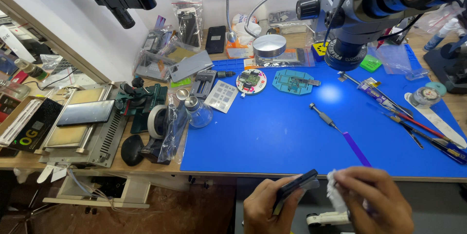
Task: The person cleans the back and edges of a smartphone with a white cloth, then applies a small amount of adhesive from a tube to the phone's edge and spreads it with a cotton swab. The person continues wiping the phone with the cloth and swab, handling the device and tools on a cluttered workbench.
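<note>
Nearest the camera, below the front edge of the bench, a dark slim phone [294,187] is gripped edge-on by the left hand [267,207], its fingers curled around the lower end so that the device is tilted up toward the right. Just beside it, a small crumpled white cloth [335,192] is pinched between the thumb and fingertips of the right hand [372,200], and the cloth is held close to the upper end of the phone; whether the two touch cannot be told. Both hands are kept in front of the blue work mat [272,137], clear of its surface. On the mat, a screwdriver with a purple handle [340,132] is laid diagonally near the front, with red and black hand tools [418,129] spread toward the right edge. Farther back, a round white holder with a circuit board [251,81] and a teal board fixture [293,81] are set side by side. A microscope head [360,5] is hung above the mat's rear right part. To the left of the mat, a clear glass bottle [197,112] and a roll of tape [156,121] are placed beside a metal screen-separating machine [82,127].
</note>
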